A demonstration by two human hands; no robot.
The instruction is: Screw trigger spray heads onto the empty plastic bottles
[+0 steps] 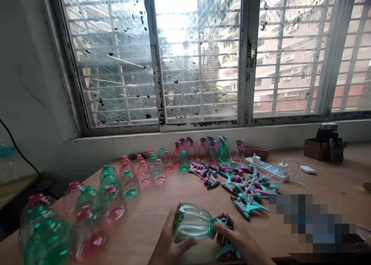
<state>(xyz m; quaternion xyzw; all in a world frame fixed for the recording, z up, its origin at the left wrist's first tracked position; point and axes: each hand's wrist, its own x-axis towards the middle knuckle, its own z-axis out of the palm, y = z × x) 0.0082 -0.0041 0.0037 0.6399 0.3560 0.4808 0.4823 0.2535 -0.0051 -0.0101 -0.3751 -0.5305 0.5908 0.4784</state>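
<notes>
A: The hands, lower centre of the frame: what is their state?

B: Both are grasping. The left hand (173, 240) is curved around the broad base of a clear green bottle (194, 220), its thumb along the near side. The right hand (233, 236) grips a teal-and-dark spray head (228, 221) at the bottle's neck.

A: And the attitude of the bottle?

B: Tilted onto its side above the counter (168, 195), base to the left, neck to the right. Whether the spray head is threaded on cannot be told; fingers cover the join.

A: What occupies the left of the frame?

B: Headless bottles (108, 184), green and pink, upright in a loose band from the lower left corner toward the centre.

A: And beyond the hands?

B: Right of centre, a heap of loose spray heads (238, 187), teal, pink and dark. Behind it, below the window (199, 64), stand bottles fitted with spray heads (203, 151). A white power strip (269, 168) adjoins the heap; a cardboard box (315, 149) lies farther right.
</notes>
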